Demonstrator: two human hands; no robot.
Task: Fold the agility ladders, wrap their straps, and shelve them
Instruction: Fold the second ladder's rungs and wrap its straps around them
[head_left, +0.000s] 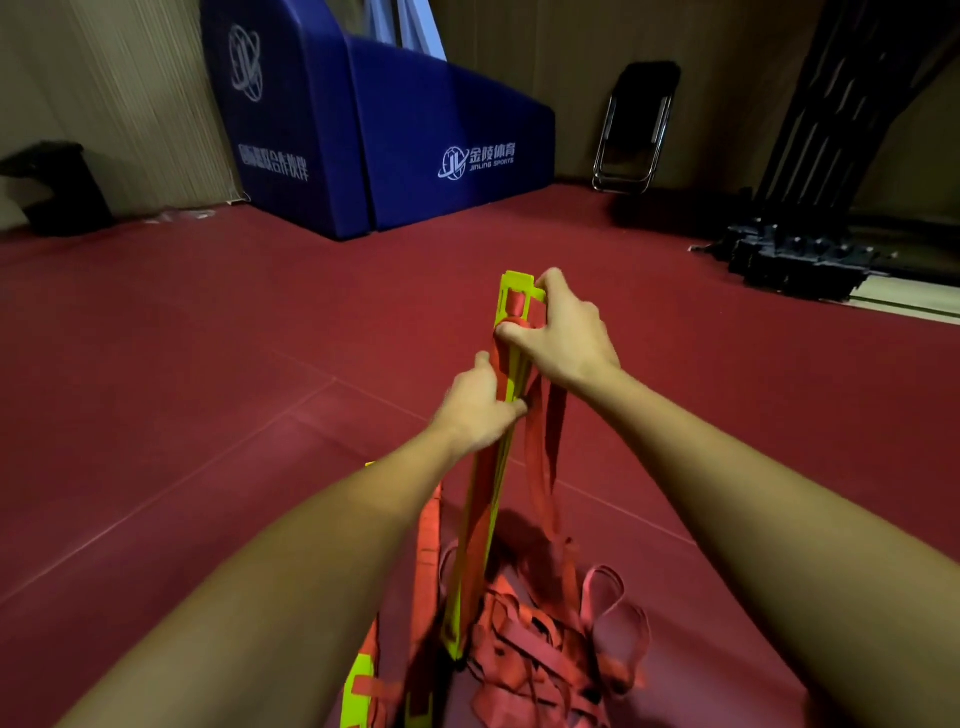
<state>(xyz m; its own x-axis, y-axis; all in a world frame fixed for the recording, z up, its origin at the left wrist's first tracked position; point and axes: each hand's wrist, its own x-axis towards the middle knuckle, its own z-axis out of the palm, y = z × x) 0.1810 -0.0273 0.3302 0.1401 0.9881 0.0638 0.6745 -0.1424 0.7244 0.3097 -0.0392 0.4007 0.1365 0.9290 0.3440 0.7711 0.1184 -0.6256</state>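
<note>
Text found on the blue padded block (415, 130) by the back wall. The face on the right has white print: a round JL emblem (453, 162), then "金陵体育" with "JINLING SPORTS" in smaller letters underneath. The face on the left has a larger emblem (247, 62) of the same design, faint, near the top. Lower down is a line of white Chinese characters (274, 162), too blurred to read.
</note>
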